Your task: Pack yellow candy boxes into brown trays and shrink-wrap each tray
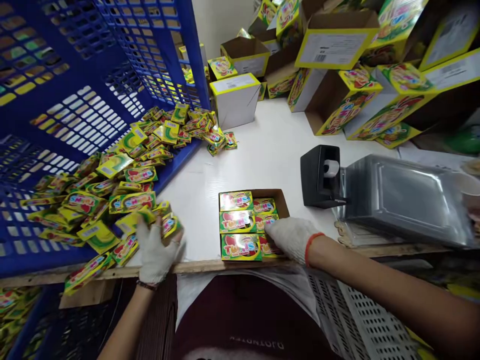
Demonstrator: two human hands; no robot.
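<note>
My left hand (155, 250), in a white glove, curls around a few yellow-green candy packets (167, 224) at the near edge of a big heap of packets (112, 195) spilling from a tipped blue crate (67, 100). My right hand (290, 237), also gloved with a red cuff, lies on the packets inside a small open cardboard box (279, 197) on the white table (270, 150). Rows of "Twins" packets (238, 222) fill the box's left side. The right hand's fingers press flat against the packets in the right column.
A black tape dispenser (320, 175) stands right of the box, beside a stack of clear plastic trays (405, 200). Several colourful cartons (337, 45), open and closed, are piled at the back and right. A wooden strip (202, 266) edges the table's near side.
</note>
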